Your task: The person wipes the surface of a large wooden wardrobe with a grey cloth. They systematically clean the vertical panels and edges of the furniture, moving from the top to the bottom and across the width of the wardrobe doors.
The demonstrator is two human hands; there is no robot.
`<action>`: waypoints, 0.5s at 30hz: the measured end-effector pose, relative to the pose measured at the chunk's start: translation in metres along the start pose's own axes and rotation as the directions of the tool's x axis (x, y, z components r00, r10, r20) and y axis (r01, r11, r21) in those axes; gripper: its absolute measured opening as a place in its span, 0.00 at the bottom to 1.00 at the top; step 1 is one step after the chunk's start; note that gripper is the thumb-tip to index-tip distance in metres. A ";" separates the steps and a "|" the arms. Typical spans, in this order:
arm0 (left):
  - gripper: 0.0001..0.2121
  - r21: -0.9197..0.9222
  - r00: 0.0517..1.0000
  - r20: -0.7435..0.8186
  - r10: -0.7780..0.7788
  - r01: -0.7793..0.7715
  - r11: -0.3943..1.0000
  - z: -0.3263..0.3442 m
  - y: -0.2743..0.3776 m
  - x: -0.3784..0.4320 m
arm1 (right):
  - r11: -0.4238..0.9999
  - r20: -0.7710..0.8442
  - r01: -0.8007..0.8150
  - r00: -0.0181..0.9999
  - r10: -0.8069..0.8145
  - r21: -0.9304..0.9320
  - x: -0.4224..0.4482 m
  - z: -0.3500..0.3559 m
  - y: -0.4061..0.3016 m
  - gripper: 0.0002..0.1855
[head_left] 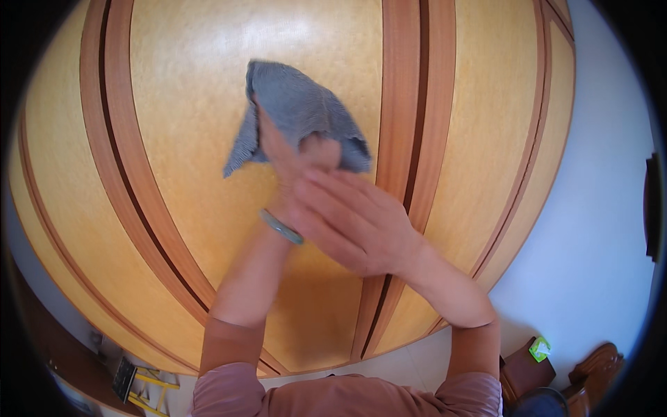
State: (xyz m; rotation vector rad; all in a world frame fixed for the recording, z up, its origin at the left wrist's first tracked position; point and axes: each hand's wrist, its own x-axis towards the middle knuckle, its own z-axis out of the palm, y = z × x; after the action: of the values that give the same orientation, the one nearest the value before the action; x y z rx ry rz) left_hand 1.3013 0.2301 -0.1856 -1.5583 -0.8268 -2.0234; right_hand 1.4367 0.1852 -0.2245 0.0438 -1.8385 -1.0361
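Observation:
A grey ribbed cloth (307, 104) is spread against the pale wood panel of a cabinet door (182, 104). My left hand (284, 148) is on the cloth, partly under its folds, so most of the fingers are hidden. A greenish bangle (281, 227) circles my left wrist. My right hand (354, 219) crosses in front of that wrist with fingers outstretched and nothing in them. Blur hides whether it touches the left hand.
Reddish-brown wood strips (400, 94) with dark grooves frame the door panels. A white wall (599, 182) meets the cabinet on the right. Lower left stands a yellow-framed step stool (151, 388). Lower right, a green tissue pack (540, 348) lies on a brown cabinet (527, 371) beside carved wooden furniture (596, 365).

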 end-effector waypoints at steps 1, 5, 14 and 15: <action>0.28 0.056 0.998 -0.060 0.032 -0.029 0.998 -0.005 0.006 0.011 | 0.998 0.030 -0.059 0.998 0.059 -0.020 -0.013 -0.006 0.000 0.19; 0.35 0.358 0.952 -0.033 0.303 -0.272 0.893 -0.014 0.002 0.030 | 0.871 0.059 -0.458 0.878 0.474 -0.175 -0.086 -0.015 0.014 0.26; 0.23 0.630 0.832 0.382 0.402 -0.553 0.545 0.012 0.005 0.064 | 0.643 0.031 -0.693 0.672 0.740 -0.325 -0.183 0.042 -0.023 0.30; 0.21 0.648 0.808 0.343 0.478 -0.572 0.503 0.017 0.004 0.080 | 0.643 0.010 -0.695 0.677 0.736 -0.321 -0.183 0.044 -0.023 0.30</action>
State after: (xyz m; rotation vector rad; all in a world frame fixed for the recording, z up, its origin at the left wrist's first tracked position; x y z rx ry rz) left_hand 1.2952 0.2393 -0.1044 -1.2261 -0.8985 -0.9495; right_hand 1.4878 0.2800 -0.3802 -0.9084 -1.5619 -0.7145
